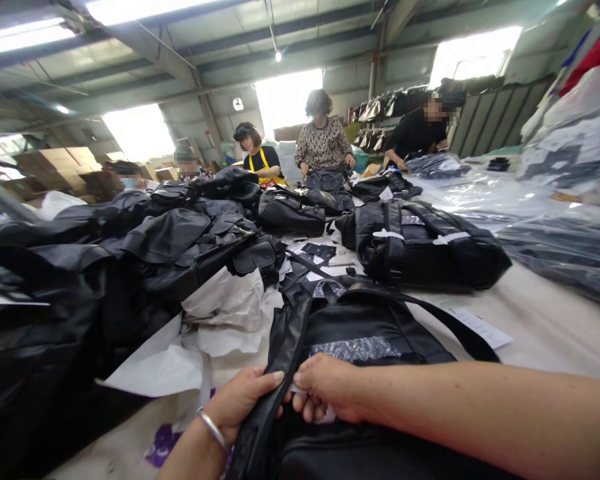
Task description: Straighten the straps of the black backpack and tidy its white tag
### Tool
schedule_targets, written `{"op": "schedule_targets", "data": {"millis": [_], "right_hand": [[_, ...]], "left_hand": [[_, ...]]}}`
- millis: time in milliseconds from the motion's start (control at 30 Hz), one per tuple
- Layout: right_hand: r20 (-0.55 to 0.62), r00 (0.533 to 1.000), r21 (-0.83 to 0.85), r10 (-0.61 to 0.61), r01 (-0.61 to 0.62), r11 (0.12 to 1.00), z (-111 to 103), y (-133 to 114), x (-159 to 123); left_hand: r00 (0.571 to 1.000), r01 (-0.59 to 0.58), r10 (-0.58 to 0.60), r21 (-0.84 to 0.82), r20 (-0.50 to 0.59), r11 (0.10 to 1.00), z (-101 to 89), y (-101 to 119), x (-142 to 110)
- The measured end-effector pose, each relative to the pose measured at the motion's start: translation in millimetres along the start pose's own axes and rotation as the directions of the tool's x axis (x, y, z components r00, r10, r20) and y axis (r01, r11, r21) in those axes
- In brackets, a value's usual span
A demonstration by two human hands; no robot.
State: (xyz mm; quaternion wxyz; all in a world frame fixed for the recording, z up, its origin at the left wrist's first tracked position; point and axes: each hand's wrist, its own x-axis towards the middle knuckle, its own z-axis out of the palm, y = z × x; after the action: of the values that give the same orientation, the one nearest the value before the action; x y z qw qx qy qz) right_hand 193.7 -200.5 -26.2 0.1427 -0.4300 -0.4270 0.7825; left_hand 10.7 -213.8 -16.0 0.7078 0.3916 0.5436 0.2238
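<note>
A black backpack (pixel 365 333) lies flat on the table right in front of me, with a strip of clear plastic wrap across its middle. My left hand (pixel 243 400), a silver bangle on the wrist, is closed around the backpack's black shoulder strap (pixel 275 393) near the bottom of the view. My right hand (pixel 330 390) reaches in from the right and pinches the same strap just beside the left hand, fingers curled down.
A heap of black bags (pixel 130 267) fills the left side, with crumpled white paper (pixel 215 327) beside it. Another black backpack (pixel 420 243) lies further back. Plastic-wrapped bags (pixel 555 247) cover the right. Several people work at the table's far end.
</note>
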Motion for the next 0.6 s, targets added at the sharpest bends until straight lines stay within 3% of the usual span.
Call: {"op": "schedule_targets", "data": {"millis": [100, 267, 367, 600], "right_hand": [[0.019, 0.999, 0.037, 0.039, -0.040, 0.998, -4, 0, -4], [-0.144, 0.988, -0.310, -0.051, 0.004, 0.951, -14, -6, -17], [-0.200, 0.974, -0.407, -0.103, 0.013, 0.913, -17, -8, -23], [-0.215, 0.976, -0.249, 0.043, -0.097, 0.964, -1, -4, -9]], "left_hand": [[1.000, -0.003, 0.003, -0.006, 0.007, 1.000, -0.9, -2, 0], [1.000, -0.021, 0.020, -0.019, -0.011, 1.000, -1.5, 4, -3], [1.000, -0.008, 0.007, -0.005, -0.021, 1.000, -1.6, 8, -1], [0.999, -0.041, 0.042, 0.019, -0.011, 0.999, 3.6, 12, -7]]}}
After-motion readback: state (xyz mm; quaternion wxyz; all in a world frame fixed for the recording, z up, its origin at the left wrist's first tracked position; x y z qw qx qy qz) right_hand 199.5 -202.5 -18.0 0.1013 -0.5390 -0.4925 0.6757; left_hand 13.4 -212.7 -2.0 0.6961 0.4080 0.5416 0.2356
